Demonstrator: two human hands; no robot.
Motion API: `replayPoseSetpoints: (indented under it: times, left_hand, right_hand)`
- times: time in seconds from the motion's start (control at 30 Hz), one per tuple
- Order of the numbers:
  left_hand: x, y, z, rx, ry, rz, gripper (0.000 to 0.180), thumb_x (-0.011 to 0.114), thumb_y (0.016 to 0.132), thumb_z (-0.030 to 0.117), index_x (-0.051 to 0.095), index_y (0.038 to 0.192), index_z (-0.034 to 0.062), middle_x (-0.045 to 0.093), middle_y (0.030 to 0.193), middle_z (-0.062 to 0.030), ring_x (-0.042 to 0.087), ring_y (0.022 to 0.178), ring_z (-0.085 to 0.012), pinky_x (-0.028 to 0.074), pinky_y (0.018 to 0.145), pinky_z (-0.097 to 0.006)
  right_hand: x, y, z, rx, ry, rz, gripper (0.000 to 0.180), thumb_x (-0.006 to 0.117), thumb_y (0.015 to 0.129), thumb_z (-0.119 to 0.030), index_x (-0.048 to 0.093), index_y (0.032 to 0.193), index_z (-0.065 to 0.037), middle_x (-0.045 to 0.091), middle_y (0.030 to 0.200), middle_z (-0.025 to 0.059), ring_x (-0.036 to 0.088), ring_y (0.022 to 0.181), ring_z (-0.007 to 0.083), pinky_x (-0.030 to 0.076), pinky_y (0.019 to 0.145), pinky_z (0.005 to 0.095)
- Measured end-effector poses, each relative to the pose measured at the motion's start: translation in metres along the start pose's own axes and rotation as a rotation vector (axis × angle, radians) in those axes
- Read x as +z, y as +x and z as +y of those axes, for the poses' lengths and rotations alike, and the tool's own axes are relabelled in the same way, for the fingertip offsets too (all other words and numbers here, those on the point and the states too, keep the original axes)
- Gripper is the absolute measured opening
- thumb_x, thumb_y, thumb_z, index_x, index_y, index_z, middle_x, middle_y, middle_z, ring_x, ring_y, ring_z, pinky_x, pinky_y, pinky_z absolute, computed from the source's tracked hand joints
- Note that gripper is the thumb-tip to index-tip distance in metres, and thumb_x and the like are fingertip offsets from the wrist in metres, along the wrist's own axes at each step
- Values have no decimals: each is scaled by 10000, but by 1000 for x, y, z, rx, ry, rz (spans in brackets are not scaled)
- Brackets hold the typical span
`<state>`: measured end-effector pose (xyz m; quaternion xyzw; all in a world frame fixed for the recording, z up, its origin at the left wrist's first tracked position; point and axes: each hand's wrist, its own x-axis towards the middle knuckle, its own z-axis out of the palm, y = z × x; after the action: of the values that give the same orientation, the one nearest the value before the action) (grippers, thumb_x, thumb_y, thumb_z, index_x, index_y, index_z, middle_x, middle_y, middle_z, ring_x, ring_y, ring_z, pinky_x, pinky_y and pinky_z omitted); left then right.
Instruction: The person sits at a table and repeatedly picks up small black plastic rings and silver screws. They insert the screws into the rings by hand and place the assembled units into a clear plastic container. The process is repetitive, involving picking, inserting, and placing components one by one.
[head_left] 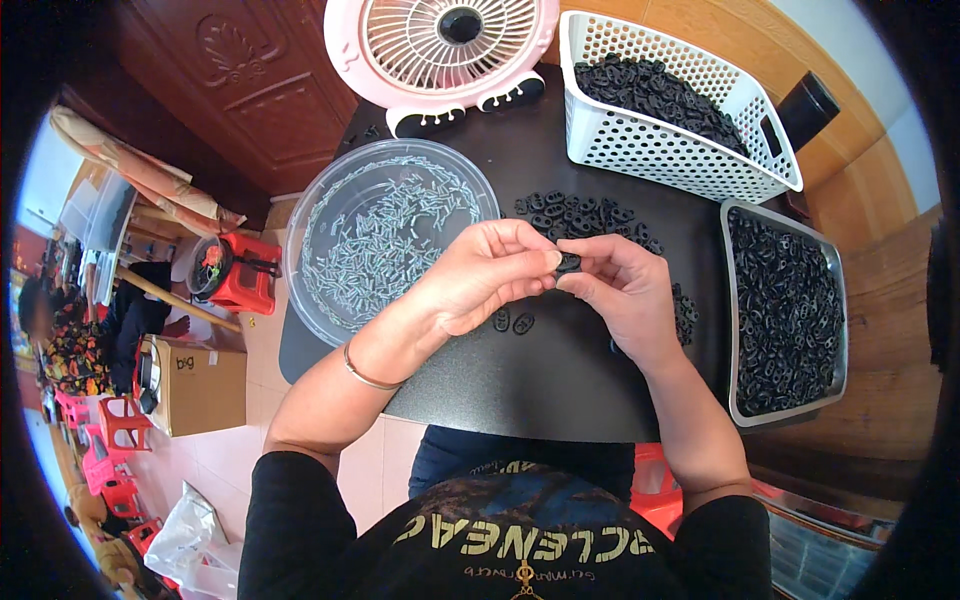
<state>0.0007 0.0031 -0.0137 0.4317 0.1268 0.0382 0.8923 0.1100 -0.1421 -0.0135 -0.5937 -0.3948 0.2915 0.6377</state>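
My left hand point(490, 275) and my right hand point(628, 292) meet above the table, fingertips pinched on a small black plastic piece point(568, 263), oval and partly covered by the fingers. It resembles the flat black two-holed pieces point(590, 215) heaped just beyond my hands. Two or so loose ones point(523, 323) lie on the table below my left hand. To the left of that hand stands a round clear plastic tub point(300, 290) holding many short silvery pieces that look like springs point(385, 245).
A white perforated basket point(660, 165) of black pieces stands far right, and a metal tray point(735, 390) of more lies near right. The pink fan point(445, 60) is at the back of the dark table point(470, 400). Left, on the floor, are a cardboard box point(205, 390) and a red stool point(245, 285).
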Motion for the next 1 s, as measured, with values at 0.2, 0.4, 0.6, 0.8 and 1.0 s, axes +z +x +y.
replayPoseSetpoints:
  times: [0.2,0.4,0.6,0.8,1.0]
  left_hand:
    - [0,-1,2,59,50,-22,54,604,797,33,573,841,35,604,793,-44,588,728,-106,488,663,-205]
    - [3,0,2,99,43,-70,67,601,807,46,545,844,49,596,800,-43,577,737,-102,477,669,-211]
    - [5,-2,2,85,46,-78,69,597,816,64,539,853,59,587,811,-29,576,751,-99,478,675,-209]
    - [2,-2,3,59,34,-75,73,595,821,76,538,865,61,584,811,-21,575,753,-94,480,677,-205]
    - [4,-3,4,83,57,-76,75,592,822,73,540,874,57,585,807,-20,574,752,-88,474,670,-201]
  right_hand:
    - [1,1,1,-67,-14,-2,322,685,709,-4,614,1018,-60,525,778,-28,494,666,26,432,612,165]
    - [0,2,-3,-148,-109,18,362,696,685,-5,610,1031,-66,497,773,-15,490,655,37,423,588,177]
    - [2,2,-5,-239,-160,19,360,700,676,-2,611,1019,-61,508,780,-6,499,636,38,425,578,176]
    - [2,1,-4,-181,-100,27,330,699,683,5,611,996,-50,525,797,-2,517,645,36,431,579,172]
    - [1,-1,-4,-69,-10,14,310,697,698,0,586,986,-29,544,775,-5,515,657,28,433,592,170]
